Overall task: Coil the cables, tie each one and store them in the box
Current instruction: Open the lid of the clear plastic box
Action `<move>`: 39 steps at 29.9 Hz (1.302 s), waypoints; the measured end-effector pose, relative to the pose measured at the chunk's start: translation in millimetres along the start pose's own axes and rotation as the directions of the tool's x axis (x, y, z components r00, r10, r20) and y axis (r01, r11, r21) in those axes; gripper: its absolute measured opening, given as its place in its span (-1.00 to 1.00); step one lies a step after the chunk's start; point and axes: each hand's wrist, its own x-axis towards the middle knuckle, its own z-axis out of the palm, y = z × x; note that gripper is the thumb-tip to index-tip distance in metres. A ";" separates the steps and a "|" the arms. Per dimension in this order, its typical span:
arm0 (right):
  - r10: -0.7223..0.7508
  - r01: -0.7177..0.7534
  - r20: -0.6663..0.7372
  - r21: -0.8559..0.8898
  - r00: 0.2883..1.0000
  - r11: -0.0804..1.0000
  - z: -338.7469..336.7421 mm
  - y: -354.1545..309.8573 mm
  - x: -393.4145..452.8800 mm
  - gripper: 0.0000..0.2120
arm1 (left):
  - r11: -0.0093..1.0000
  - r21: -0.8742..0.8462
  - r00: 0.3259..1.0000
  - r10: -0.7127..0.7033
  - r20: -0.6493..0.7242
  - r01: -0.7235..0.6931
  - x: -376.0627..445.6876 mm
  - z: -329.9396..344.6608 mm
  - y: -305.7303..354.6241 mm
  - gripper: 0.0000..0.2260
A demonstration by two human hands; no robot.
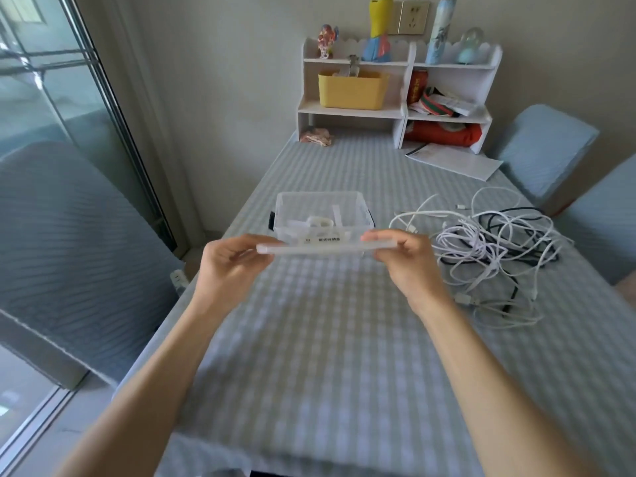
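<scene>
A clear plastic box (292, 204) stands open on the table's middle, with white ties and small white items inside. Its translucent lid (320, 248) hovers level in front of the box, seen edge-on. My left hand (230, 266) pinches the lid's left end and my right hand (406, 259) pinches its right end. To the right of the box lies a loose tangle of white and black cables (495, 249), uncoiled, spread toward the table's right edge.
A checked cloth covers the table (327, 339). A white shelf unit (399, 94) with a yellow bin stands at the far end, papers (454, 161) in front of it. Blue-covered chairs (547, 149) flank the right side, another chair (69, 253) and a glass door the left.
</scene>
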 end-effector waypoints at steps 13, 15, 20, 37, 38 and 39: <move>0.234 -0.246 0.132 0.082 0.963 0.966 -8.1 18.2 -38.9 -0.77 | 0.853 0.507 0.983 0.031 0.181 -0.121 -28.6 -13.3 -22.6 -0.59; 0.242 -0.250 0.119 0.064 0.963 0.966 -7.4 19.1 -38.2 -0.79 | 0.903 0.429 0.996 -0.042 0.074 0.006 -23.1 -10.6 -16.0 -0.65; 0.249 -0.252 0.040 0.085 0.968 0.964 -3.5 13.9 -17.6 -0.87 | 0.902 0.149 0.914 -0.395 -0.092 0.404 28.7 -0.8 -6.2 -0.88; 0.232 -0.232 -0.081 0.007 0.969 0.973 21.3 15.1 34.9 -0.83 | 0.945 -0.150 0.956 -0.292 0.021 0.291 56.0 -8.3 -25.0 -0.77; 0.198 -0.201 -0.077 -0.026 0.977 0.979 20.6 16.3 32.4 -0.84 | 0.956 -0.136 0.966 -0.258 0.027 0.259 50.5 -10.5 -24.6 -0.77; 0.171 -0.174 -0.062 -0.051 0.983 0.983 20.3 18.8 29.1 -0.85 | 0.967 -0.118 0.974 -0.222 0.037 0.225 44.4 -13.2 -23.7 -0.76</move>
